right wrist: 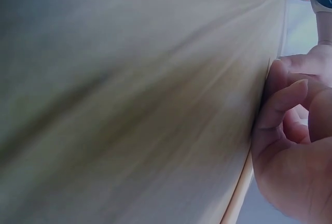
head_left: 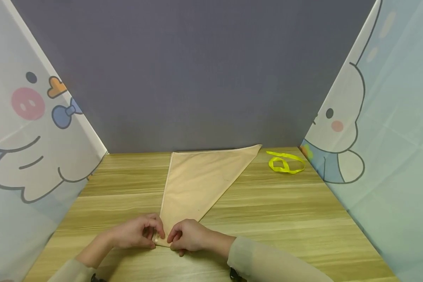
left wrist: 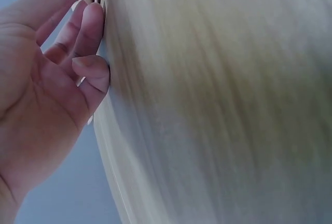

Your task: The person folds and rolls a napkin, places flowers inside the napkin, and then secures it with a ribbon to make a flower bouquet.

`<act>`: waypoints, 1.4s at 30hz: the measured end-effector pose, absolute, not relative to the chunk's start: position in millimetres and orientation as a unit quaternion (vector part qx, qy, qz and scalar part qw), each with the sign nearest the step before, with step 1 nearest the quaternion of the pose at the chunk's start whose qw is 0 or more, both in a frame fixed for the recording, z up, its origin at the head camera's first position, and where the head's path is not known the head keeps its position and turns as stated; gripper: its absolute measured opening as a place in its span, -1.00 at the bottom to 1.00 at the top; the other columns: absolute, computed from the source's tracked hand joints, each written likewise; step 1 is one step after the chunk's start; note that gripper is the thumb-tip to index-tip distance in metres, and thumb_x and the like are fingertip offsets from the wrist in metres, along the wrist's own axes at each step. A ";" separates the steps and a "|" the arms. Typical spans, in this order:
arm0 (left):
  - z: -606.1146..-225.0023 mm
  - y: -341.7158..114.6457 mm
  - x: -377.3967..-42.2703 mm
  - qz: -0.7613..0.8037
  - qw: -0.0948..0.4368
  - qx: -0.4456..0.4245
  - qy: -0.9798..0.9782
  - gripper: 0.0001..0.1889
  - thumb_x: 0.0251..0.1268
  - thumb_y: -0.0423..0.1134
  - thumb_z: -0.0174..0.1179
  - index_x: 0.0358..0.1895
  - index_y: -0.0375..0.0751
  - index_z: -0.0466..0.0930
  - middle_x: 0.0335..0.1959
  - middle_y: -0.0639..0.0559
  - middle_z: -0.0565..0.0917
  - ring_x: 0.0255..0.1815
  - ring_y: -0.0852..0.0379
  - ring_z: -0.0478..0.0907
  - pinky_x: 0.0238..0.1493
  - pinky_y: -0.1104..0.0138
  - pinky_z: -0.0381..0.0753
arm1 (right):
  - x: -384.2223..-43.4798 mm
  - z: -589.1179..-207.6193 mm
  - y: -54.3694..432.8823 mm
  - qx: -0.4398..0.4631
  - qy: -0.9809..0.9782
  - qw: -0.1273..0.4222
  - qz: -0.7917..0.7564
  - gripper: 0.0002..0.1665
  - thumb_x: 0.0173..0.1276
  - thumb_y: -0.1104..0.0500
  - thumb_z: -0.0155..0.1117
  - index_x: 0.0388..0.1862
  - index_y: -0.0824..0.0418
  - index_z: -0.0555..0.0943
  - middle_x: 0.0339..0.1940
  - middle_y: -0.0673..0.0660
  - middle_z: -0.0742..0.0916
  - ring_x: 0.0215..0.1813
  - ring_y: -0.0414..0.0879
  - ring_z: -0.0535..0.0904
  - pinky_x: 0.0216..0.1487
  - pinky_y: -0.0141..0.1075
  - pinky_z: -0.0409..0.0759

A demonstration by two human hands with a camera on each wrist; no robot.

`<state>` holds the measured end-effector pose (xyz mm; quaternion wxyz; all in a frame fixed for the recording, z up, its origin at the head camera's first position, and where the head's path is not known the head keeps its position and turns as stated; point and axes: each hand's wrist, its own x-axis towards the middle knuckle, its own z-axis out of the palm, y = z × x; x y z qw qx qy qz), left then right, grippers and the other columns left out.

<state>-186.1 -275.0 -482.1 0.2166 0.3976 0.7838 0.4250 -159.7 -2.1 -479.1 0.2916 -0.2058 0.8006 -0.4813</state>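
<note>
A wood-grain tabletop (head_left: 285, 219), streaked pale yellow and olive-brown, runs back to a plain dark grey panel (head_left: 204, 78). Pale blue side walls flank it: the left wall (head_left: 7, 211) bears a white cartoon duck (head_left: 31, 156) with an orange bill and blue bow tie, the right wall (head_left: 402, 176) a white cartoon figure (head_left: 342, 98) (pink-cheeked, like the duck). A beige folded cloth (head_left: 201, 176) lies left of the tabletop's middle, broad at the back, tapering towards the person. At its narrow near end, the left hand (head_left: 139, 232) pinches the left corner and the right hand (head_left: 190, 235) pinches the edge just beside it. A looped yellow ribbon (head_left: 287, 170) lies near the tabletop's far right corner.
</note>
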 end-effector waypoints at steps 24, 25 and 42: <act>-483.5 -264.0 -191.6 0.447 0.215 0.299 0.815 -0.88 0.67 -0.23 0.26 0.04 -0.13 0.74 -0.30 0.07 0.69 -0.40 0.35 0.55 -0.39 0.41 0.63 | -165.2 -480.4 8.4 -0.219 0.799 0.257 -0.497 -0.81 0.49 0.32 0.49 -0.18 0.08 0.65 -0.53 -0.07 0.70 -0.66 -0.24 0.61 -0.66 -0.48 0.38; -483.7 -262.7 -191.8 0.454 0.216 0.299 0.811 -0.88 0.66 -0.25 0.26 0.06 -0.17 0.71 -0.30 0.05 0.68 -0.41 0.34 0.55 -0.41 0.41 0.62 | -165.6 -480.4 8.7 -0.221 0.798 0.258 -0.499 -0.81 0.49 0.32 0.50 -0.19 0.07 0.66 -0.54 -0.06 0.70 -0.66 -0.24 0.61 -0.66 -0.48 0.38; -484.8 -261.3 -191.4 0.436 0.188 0.325 0.818 -0.84 0.61 -0.27 0.31 0.09 -0.16 0.81 -0.06 0.02 0.78 -0.16 0.40 0.58 -0.15 0.44 0.62 | -165.7 -478.4 8.5 -0.202 0.800 0.268 -0.498 -0.91 0.45 0.29 0.54 -0.29 0.14 0.83 -0.56 -0.02 0.74 -0.67 -0.22 0.54 -0.60 -0.48 0.42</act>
